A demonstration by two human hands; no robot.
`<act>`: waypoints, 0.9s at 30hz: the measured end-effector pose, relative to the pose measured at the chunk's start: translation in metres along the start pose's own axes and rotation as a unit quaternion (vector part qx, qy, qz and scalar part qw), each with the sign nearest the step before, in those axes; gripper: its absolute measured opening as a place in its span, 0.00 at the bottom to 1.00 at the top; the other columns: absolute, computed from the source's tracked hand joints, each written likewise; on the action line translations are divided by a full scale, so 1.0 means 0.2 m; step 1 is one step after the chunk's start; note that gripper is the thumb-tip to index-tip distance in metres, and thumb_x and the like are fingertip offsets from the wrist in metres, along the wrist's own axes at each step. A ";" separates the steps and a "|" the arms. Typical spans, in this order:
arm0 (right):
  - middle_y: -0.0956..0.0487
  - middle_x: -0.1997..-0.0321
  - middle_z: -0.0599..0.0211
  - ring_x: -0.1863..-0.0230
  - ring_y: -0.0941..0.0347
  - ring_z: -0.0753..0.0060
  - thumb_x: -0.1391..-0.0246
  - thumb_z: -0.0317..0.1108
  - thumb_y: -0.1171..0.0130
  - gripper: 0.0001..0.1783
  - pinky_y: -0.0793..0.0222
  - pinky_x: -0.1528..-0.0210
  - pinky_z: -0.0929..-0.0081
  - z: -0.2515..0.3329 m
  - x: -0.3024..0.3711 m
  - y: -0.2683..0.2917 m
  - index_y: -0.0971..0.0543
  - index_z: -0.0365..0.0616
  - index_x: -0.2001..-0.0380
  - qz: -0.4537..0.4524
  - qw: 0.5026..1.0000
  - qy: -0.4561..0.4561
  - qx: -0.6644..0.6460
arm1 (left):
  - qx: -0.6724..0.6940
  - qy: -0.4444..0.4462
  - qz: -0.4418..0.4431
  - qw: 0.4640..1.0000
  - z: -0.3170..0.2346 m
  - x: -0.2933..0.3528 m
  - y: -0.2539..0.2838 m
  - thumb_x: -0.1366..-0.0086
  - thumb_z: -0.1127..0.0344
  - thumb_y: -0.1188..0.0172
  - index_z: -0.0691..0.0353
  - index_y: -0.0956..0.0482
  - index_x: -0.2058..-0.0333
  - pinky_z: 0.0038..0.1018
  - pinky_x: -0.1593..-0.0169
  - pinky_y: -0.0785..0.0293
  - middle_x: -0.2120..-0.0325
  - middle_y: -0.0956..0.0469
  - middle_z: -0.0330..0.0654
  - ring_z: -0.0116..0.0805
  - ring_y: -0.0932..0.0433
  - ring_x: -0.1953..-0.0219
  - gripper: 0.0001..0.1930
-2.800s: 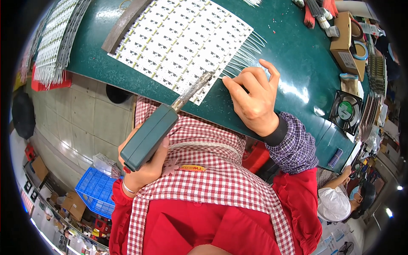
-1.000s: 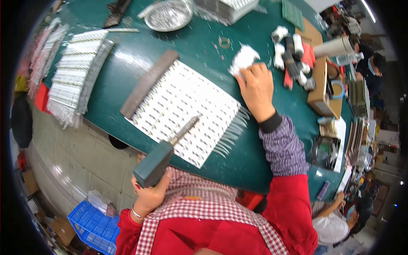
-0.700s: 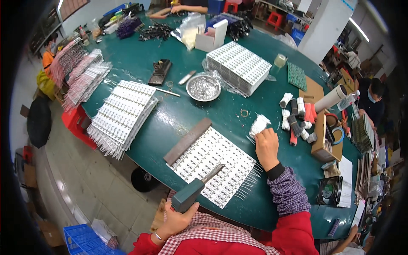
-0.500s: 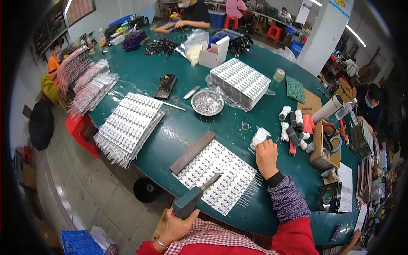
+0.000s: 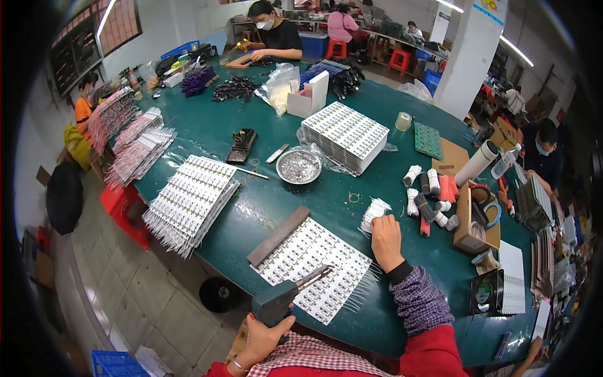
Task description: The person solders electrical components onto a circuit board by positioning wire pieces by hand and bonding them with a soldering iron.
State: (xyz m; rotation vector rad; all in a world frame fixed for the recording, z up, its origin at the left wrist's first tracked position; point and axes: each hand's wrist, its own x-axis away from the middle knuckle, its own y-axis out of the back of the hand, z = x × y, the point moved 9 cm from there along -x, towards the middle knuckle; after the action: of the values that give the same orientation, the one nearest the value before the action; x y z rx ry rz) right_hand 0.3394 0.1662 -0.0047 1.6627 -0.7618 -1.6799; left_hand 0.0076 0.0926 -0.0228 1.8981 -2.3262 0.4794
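Note:
My left hand (image 5: 262, 342) is wrapped round the grip of a green soldering gun (image 5: 274, 303). Its metal tip points right, over a white circuit board panel (image 5: 308, 254) covered in rows of small parts. A brown bar (image 5: 279, 237) lies along the panel's upper left edge. Thin white wires (image 5: 359, 295) stick out from the panel's right edge. Beyond that edge, my right hand (image 5: 386, 242) is closed at the near end of a bundle of white wires (image 5: 374, 211). Its fingertips are partly hidden, so how many wires it grips cannot be seen.
A fanned stack of wired panels (image 5: 191, 198) stands left. Farther back are a metal bowl of solder scraps (image 5: 299, 167), a black stand (image 5: 241, 146) and a tall panel stack (image 5: 347, 135). Wire bundles (image 5: 430, 195) and a cardboard box (image 5: 468, 220) lie right. A co-worker (image 5: 276, 41) sits across.
The view has tilted up a little. My right hand remains at the white wire bundle, and the soldering gun's tip has shifted slightly right over the panel.

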 end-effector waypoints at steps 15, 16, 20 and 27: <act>0.26 0.67 0.57 0.62 0.29 0.51 0.50 0.19 0.36 0.07 0.32 0.61 0.59 0.10 0.26 0.41 0.23 0.38 0.68 0.006 0.978 -0.087 -0.188 | 0.208 0.134 0.079 0.966 0.15 0.06 0.00 0.41 0.75 0.34 0.72 0.25 0.53 0.26 0.72 0.29 0.58 0.21 0.53 0.30 0.27 0.75 0.17; 0.26 0.67 0.57 0.62 0.29 0.51 0.50 0.19 0.36 0.07 0.32 0.61 0.59 0.13 0.27 0.43 0.23 0.38 0.68 0.017 0.977 -0.094 -0.191 | 0.204 0.136 0.087 0.966 0.15 0.06 0.00 0.42 0.76 0.36 0.72 0.25 0.53 0.27 0.72 0.29 0.59 0.21 0.53 0.31 0.27 0.75 0.17; 0.27 0.67 0.54 0.62 0.31 0.48 0.49 0.16 0.40 0.07 0.34 0.60 0.60 0.30 0.29 0.55 0.25 0.37 0.68 -0.010 0.969 -0.063 -0.237 | 0.168 0.110 0.059 0.978 0.06 0.10 0.01 0.44 0.77 0.36 0.70 0.25 0.53 0.26 0.71 0.29 0.62 0.21 0.49 0.31 0.26 0.76 0.19; 0.26 0.70 0.65 0.67 0.29 0.58 0.57 0.19 0.31 0.12 0.34 0.63 0.65 0.44 0.38 0.54 0.19 0.41 0.67 0.016 0.969 -0.033 -0.242 | 0.094 0.070 0.029 0.993 0.03 0.16 0.11 0.44 0.82 0.35 0.70 0.25 0.48 0.22 0.77 0.30 0.57 0.19 0.47 0.26 0.26 0.77 0.23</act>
State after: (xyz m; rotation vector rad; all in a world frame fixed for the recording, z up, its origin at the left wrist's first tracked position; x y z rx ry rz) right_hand 0.2568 0.0365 0.0348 1.2522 -0.3599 -1.7336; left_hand -0.0198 0.0646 -0.0244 1.8083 -2.3239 0.8380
